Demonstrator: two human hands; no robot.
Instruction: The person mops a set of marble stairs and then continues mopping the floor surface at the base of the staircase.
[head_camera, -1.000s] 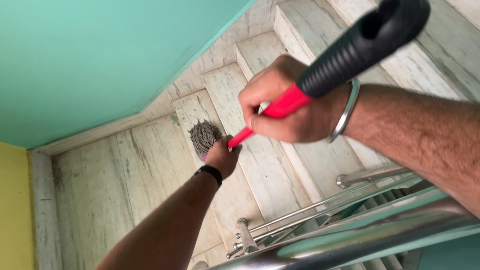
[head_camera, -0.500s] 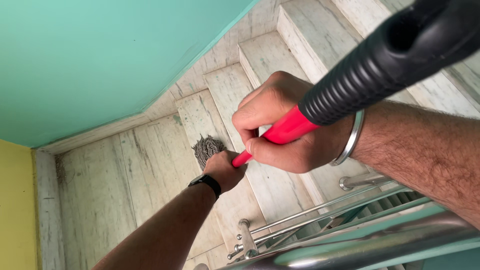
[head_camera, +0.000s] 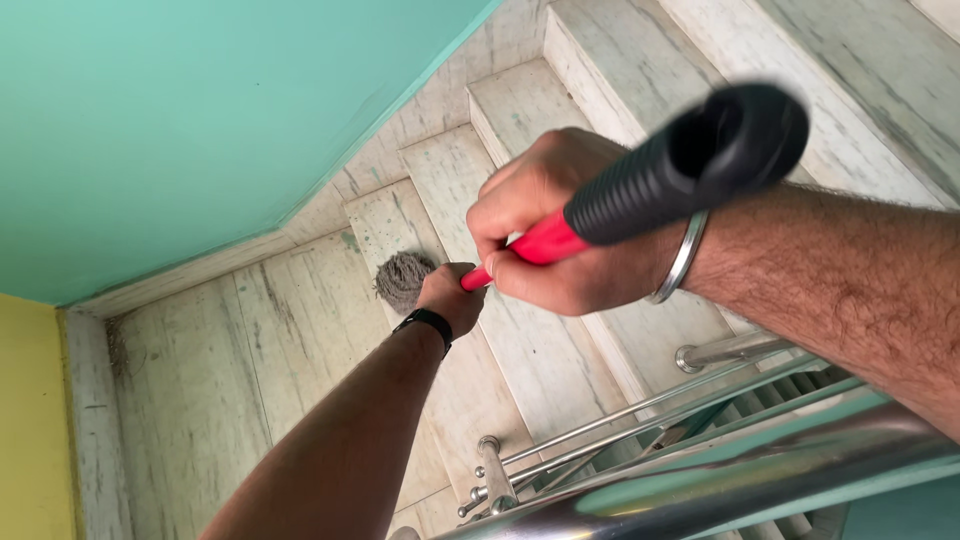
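I hold a mop with a red handle (head_camera: 540, 240) and a black ribbed grip (head_camera: 690, 165) at its top end. My right hand (head_camera: 560, 235), with a metal bangle at the wrist, is closed around the red shaft just below the black grip. My left hand (head_camera: 448, 298), a black band on its wrist, grips the shaft lower down. The grey string mop head (head_camera: 403, 277) rests on a lower marble step (head_camera: 400, 225) near the landing.
White-grey marble stairs (head_camera: 560, 95) climb toward the upper right. A landing (head_camera: 230, 350) lies at lower left. A teal wall (head_camera: 200, 120) fills the upper left, a yellow wall (head_camera: 30, 420) the left edge. A steel handrail (head_camera: 700, 470) runs along the lower right.
The mop head has shifted up and left on the step. The black grip end has swung back and away from the camera. Both hands kept their hold.
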